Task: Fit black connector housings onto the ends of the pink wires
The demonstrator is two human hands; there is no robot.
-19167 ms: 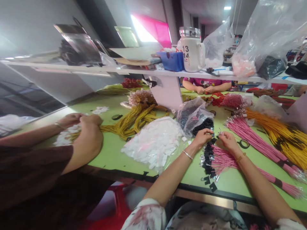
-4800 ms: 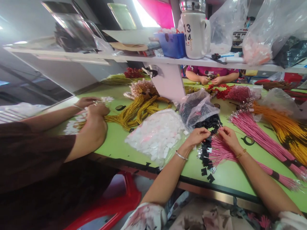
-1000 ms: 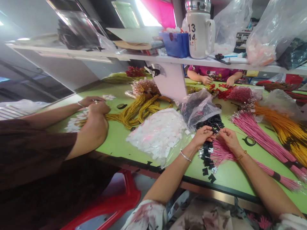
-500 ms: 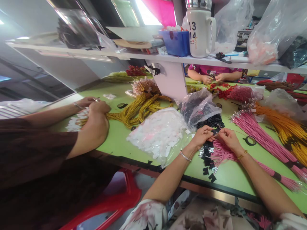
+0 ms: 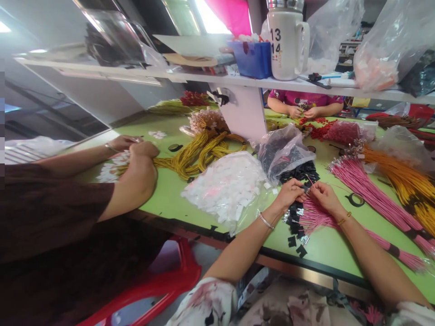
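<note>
At centre right of the frame, as half a second ago, the left hand (image 5: 288, 195) pinches a small black plastic connector (image 5: 303, 187) against the right hand (image 5: 323, 196), whose fingers grip thin pink wires (image 5: 311, 217) fanned on the smooth green table (image 5: 163, 199).

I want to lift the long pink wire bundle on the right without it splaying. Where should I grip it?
Probably at the dark band binding the long pink wire bundle, coming from above: there the strands are cinched together, while the metal-tipped far end fans loose.
</note>
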